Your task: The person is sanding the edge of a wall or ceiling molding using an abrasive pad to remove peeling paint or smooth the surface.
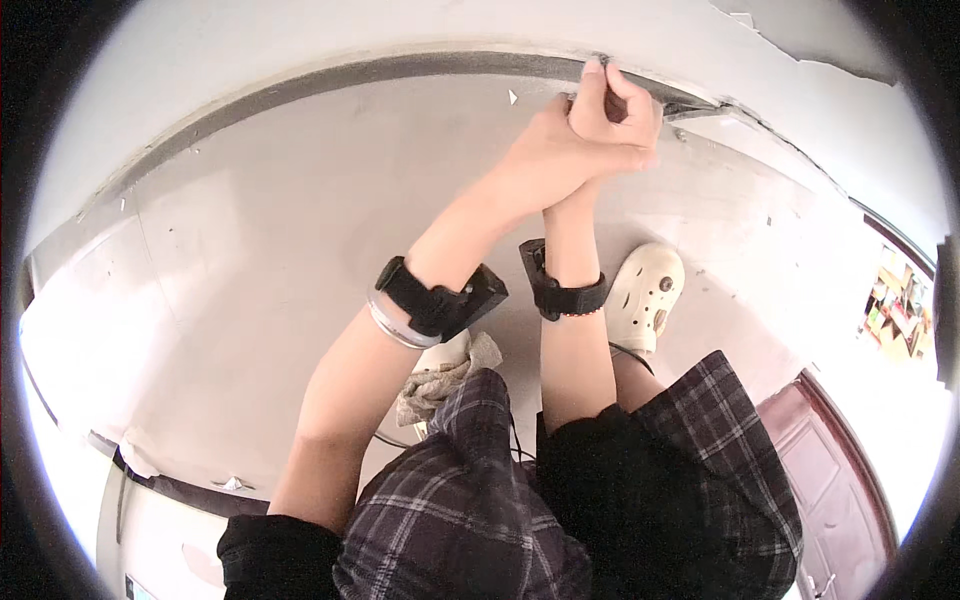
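Both my arms reach up to the base of the pale wall (400, 25), beside the dark strip (400, 68) where it meets the floor. My left hand (560, 145) crosses over and is closed round my right hand, near its wrist. Its fingers are partly hidden behind. My right hand (612, 115) is closed, with thumb and finger pinched together at the strip. Something dark and tiny shows at those fingertips, too small to name. Each wrist wears a black strap with a box, and a clear ring sits behind the left one.
A cream clog (648, 295) is on my right foot. Crumpled beige cloth (450, 380) lies by my left leg. On the grey floor (300, 220) are small scraps, including a white chip (513, 97). A reddish door (825, 465) stands at lower right.
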The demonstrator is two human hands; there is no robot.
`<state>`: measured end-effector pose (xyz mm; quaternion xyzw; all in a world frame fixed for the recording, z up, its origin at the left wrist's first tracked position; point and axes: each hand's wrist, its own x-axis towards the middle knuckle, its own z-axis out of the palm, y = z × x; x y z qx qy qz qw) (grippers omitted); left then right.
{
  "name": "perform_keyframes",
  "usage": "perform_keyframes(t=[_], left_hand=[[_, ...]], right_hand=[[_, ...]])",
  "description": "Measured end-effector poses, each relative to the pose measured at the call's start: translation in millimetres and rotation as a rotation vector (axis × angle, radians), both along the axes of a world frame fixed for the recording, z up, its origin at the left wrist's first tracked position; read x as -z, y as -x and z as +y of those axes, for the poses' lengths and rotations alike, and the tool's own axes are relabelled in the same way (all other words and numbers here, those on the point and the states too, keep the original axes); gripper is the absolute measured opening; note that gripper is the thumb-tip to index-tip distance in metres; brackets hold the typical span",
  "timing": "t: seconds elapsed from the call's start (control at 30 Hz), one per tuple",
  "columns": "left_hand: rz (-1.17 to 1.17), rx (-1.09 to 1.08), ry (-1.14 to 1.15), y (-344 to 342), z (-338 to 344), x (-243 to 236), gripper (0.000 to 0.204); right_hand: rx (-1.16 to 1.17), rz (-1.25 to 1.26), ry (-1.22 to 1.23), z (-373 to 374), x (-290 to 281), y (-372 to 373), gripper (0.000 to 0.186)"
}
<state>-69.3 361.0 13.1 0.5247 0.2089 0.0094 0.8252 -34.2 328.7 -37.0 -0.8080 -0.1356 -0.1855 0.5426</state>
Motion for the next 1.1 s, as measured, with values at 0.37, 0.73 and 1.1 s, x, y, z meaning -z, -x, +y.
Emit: perform_keyframes(t=[0.37,0.73,1.1], left_hand=[[0.05,-0.039,0.119,12.9,8.6,-0.2,0.063],[0.019,-0.061,-0.008,19.6,14.6,2.6,0.074],[-0.025,-0.104,0.016,23.5,21.0,1.6,0.053]], right_hand=[[-0.044,-0.055,-0.134,5.0,6.8,-2.4,0.006],[-0.068,-0.106,-0.093,15.6,-0.3,6.2,0.008],[0.055,-0.01,-0.01,28.7,-17.1,18.2,0.008]])
